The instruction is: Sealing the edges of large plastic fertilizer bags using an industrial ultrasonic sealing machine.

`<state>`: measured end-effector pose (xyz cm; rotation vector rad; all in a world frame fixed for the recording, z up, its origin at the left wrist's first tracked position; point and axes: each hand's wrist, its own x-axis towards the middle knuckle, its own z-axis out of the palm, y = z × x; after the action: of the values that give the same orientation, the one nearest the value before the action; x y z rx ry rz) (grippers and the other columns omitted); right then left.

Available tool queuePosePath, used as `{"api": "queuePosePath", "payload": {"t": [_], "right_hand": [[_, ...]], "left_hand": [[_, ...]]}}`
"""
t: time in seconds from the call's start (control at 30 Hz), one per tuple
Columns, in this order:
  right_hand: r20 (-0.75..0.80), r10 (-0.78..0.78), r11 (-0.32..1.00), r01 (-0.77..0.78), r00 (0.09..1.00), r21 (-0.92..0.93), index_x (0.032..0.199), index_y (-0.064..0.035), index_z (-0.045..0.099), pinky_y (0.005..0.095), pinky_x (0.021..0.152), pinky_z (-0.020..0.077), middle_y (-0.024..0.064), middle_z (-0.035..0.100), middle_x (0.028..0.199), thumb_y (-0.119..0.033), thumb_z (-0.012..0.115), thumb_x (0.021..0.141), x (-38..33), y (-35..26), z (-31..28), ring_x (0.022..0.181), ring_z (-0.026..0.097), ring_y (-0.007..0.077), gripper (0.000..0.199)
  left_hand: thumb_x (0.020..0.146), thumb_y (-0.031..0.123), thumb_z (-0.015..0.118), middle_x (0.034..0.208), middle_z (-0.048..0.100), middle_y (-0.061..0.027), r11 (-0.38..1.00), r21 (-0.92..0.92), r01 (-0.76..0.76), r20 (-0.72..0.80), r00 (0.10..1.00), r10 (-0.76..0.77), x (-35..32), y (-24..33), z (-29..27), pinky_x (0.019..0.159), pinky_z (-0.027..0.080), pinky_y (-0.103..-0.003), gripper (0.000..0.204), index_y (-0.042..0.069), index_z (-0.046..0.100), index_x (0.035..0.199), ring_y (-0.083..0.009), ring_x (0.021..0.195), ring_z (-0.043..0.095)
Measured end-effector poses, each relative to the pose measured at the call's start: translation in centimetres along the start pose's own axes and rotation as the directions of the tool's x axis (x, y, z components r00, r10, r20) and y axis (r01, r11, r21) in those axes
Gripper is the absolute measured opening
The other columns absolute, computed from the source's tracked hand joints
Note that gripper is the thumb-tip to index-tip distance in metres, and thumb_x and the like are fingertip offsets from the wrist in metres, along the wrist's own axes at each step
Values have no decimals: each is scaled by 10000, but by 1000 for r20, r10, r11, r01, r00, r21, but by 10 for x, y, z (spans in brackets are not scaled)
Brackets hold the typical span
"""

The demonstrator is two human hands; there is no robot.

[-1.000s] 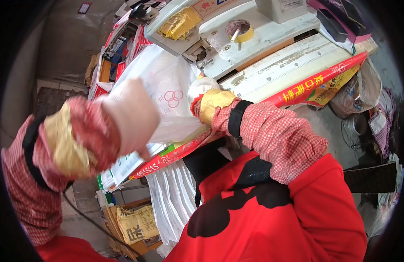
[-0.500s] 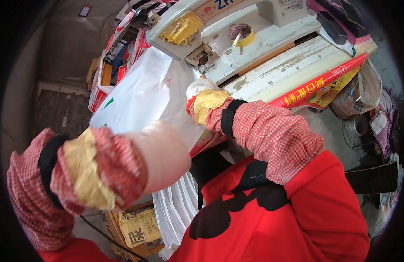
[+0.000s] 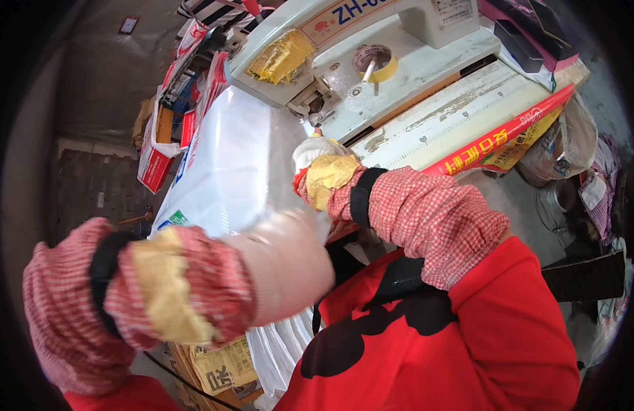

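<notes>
Left hand (image 3: pixel 295 257), in a pale glove below a red-checked oversleeve, is motion-blurred over the near edge of the white plastic sack (image 3: pixel 231 161); its fingers are hidden, can't tell if open or gripping. Right hand (image 3: pixel 319 152), whitish glove, is at the sack's right edge, just below the sewing machine's (image 3: pixel 416 58) needle end; fingers turned away from view, can't tell if they pinch the plastic. Sack is spread left of the right hand, its upper edge by the machine head, left hand over its lower part. Yellow patch (image 3: pixel 281 55) on the machine head; tape roll (image 3: pixel 387 72) on the base, with a thin white stick (image 3: pixel 369 71) at its ring. Desk (image 3: pixel 461 109) is scuffed white, with a red-and-yellow strip (image 3: pixel 491 144) along the front edge. Pleated white plastic (image 3: pixel 279 353) hangs below, beside a yellowish printed sack (image 3: pixel 228 366). Translucent bag (image 3: pixel 569 140) at far right.
</notes>
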<state>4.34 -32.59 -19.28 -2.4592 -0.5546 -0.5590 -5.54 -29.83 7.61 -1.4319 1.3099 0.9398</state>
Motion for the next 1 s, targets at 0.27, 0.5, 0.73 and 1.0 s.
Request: {"api": "queuePosePath", "payload": {"t": [0.27, 0.5, 0.73, 1.0], "right_hand": [[87, 89, 992, -96, 992, 82, 901, -117, 663, 492, 769, 487, 137, 658, 875, -514, 508, 841, -10, -11, -19, 817, 618, 322, 430], [41, 130, 978, -134, 991, 157, 908, -122, 677, 473, 761, 499, 124, 666, 872, -445, 523, 854, -21, -17, -19, 816, 632, 299, 362], [22, 171, 976, -172, 985, 133, 915, -127, 691, 454, 754, 510, 111, 673, 870, -377, 537, 867, -26, -15, -18, 815, 645, 275, 297], [-86, 277, 861, -287, 957, -419, 802, -104, 674, 438, 588, 476, 91, 626, 728, -214, 557, 863, -5, -16, -4, 682, 622, 244, 172]], "left_hand": [[757, 248, 621, 695, 638, -97, 957, -75, -279, -300, 922, 245, 39, 7, 24, 609, 509, -398, 159, 109, 668, 697, -306, 699, 639], [786, 226, 608, 643, 608, -87, 946, 31, -323, -468, 832, 299, 40, 3, 40, 594, 510, -402, 161, 76, 621, 843, -306, 694, 643], [762, 275, 659, 610, 580, -111, 930, 41, -366, -612, 726, 313, 37, -68, 36, 620, 492, -433, 190, 139, 604, 882, -340, 629, 611], [684, 269, 715, 667, 624, -61, 978, -172, -122, -447, 894, 33, -11, -101, 23, 807, 483, -422, 166, 113, 673, 722, -249, 675, 607]]}}
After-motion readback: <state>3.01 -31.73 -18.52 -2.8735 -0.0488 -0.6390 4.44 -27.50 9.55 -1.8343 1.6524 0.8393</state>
